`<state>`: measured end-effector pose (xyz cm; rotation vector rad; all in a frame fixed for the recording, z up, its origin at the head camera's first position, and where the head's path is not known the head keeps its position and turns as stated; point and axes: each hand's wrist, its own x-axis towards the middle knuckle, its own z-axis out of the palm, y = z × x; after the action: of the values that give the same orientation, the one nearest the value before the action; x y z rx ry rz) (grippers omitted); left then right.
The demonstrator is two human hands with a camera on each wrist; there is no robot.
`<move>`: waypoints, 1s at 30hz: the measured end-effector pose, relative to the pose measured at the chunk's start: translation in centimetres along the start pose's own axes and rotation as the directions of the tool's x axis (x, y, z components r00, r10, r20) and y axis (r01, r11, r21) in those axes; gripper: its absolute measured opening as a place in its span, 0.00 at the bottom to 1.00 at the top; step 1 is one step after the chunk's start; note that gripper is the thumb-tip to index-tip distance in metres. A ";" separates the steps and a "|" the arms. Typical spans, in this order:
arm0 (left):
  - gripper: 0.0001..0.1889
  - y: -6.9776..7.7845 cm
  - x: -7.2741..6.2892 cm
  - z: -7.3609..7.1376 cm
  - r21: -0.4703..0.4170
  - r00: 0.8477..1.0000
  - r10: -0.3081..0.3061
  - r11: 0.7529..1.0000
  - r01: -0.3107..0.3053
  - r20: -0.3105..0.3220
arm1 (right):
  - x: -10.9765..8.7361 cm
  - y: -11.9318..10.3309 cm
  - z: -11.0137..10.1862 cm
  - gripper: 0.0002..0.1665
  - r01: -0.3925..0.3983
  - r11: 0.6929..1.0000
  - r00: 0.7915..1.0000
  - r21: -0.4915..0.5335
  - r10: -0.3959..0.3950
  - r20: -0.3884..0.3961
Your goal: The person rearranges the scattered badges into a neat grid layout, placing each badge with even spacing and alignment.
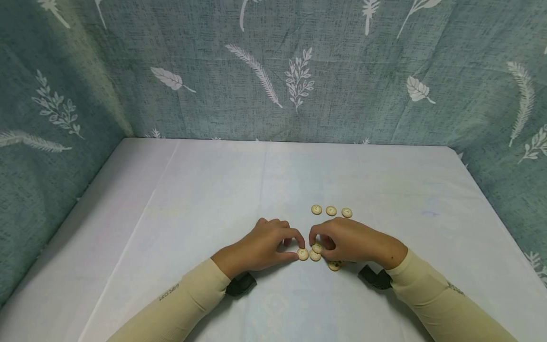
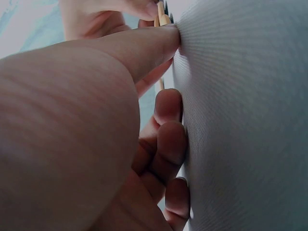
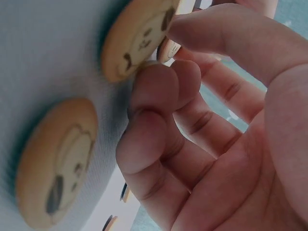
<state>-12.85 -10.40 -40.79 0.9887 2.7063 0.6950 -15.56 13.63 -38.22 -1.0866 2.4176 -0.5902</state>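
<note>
My left hand pinches the edges of a small round wooden disc between thumb and forefinger, low on the white table. Close beside it, my right hand holds another wooden disc between thumb and forefinger. That one overlaps a lower disc lying next to the left hand's piece. Below the right palm lie more discs, partly hidden, one with dark marks. In the right wrist view, two discs show printed animal faces, a nearer one and one by the thumb.
Three more discs lie in a row beyond the right hand: a left one, a middle one and a right one. The white tablecloth meets green leaf-patterned curtains at the back and sides.
</note>
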 end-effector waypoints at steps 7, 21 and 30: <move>0.09 0.0 0.0 0.0 0.008 1.000 -0.002 1.000 0.002 0.002 | 0.1 0.0 -0.2 0.09 -0.018 0.999 1.000 -0.027 0.018 -0.008; 0.09 0.0 -0.1 -0.1 0.002 1.000 -0.005 1.000 0.005 0.004 | 0.5 0.3 -0.5 0.05 -0.067 0.995 0.995 -0.070 0.061 -0.080; 0.09 -0.1 -0.1 0.0 0.005 1.000 0.000 1.000 0.000 0.007 | 0.6 0.5 -0.9 0.05 -0.067 0.994 0.992 -0.086 0.057 -0.114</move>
<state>-12.83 -10.48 -40.86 0.9902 2.7035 0.6831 -16.73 13.62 -37.85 -1.0350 2.5867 -0.5399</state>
